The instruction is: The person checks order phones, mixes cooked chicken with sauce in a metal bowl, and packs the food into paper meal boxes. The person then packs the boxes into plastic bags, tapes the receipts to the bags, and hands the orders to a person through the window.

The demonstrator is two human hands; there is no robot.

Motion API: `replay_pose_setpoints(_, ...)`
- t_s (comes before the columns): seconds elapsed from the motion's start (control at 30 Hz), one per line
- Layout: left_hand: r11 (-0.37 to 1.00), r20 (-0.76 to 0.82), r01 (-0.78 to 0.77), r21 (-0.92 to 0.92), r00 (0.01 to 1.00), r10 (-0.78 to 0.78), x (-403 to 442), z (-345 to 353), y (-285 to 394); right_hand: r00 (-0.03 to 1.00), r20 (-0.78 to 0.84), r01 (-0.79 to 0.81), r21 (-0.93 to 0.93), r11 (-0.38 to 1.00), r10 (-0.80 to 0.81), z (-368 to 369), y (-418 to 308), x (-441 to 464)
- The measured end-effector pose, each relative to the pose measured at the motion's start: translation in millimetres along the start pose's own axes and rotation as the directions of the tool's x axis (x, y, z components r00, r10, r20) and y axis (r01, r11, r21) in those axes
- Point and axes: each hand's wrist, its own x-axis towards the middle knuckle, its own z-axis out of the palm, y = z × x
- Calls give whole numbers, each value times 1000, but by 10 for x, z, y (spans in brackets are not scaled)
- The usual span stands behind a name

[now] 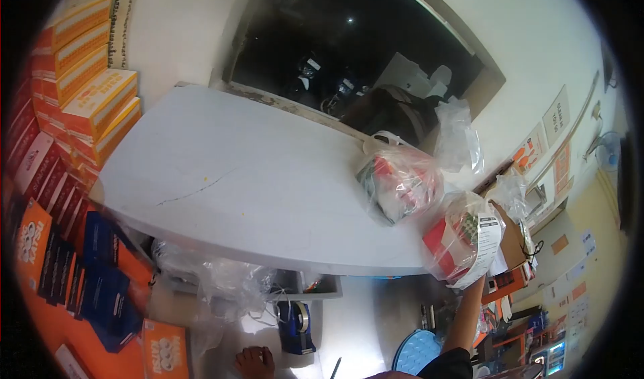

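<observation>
My right forearm reaches up to a clear plastic bag at the table's right end. Red packaging shows inside the bag, and a white printed receipt is on its front. The bag covers my right fingers; it juts past the table edge where my arm meets it. Low in the view, my left hand is beside a blue tape dispenser, its fingers slightly bent and apart, with nothing seen in them. Another clear bag with red and green contents stands on the white table.
Stacked orange-yellow boxes and dark blue boxes line the left side. Crumpled clear plastic hangs under the table's front edge. A dark window opening is behind it. A blue round stool stands near my right arm.
</observation>
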Motion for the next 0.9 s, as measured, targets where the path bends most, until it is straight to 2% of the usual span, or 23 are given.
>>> replay_pose_setpoints(0.47,1000,56,17,21,998,-18,259,-119,101,1000,-9,-15,-71,997,14,53,-21,-105)
replay_pose_setpoints(0.9,994,23,-13,105,1000,11,50,-37,31,1000,17,18,-22,1000,-18,103,-90,-65)
